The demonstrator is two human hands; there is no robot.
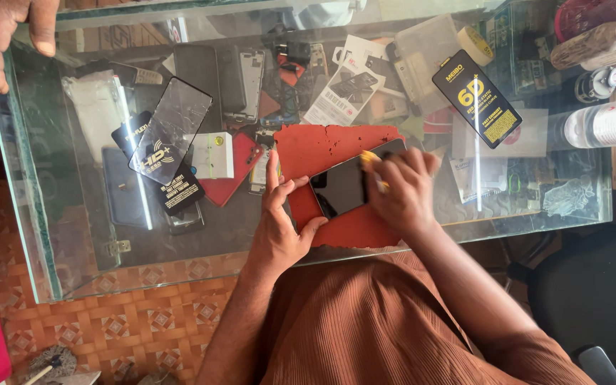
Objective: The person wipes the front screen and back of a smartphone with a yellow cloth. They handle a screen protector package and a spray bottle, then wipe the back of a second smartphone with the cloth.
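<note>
1. Between the fingers of both hands, a dark phone (351,184) is laid flat on a red mat (336,146), which lies on the glass bench (58,214); the mat appears to be put there as a soft bed between the phone and the glass.
2. The left hand (279,221) is spread open, its thumb and forefinger pressed against the phone's near end, so the phone is steadied rather than lifted.
3. The right hand (401,189) is curled over the phone's far half, its fingers closed on a small yellow piece (370,158); what the piece is cannot be told.
4. Beyond the right fingers, a black and yellow packet (476,98) rests on the glass; left of the left fingers, a cracked glass sheet (172,128) lies on other packets.
5. Another person's hand (12,32) rests at the bench's far corner.
</note>
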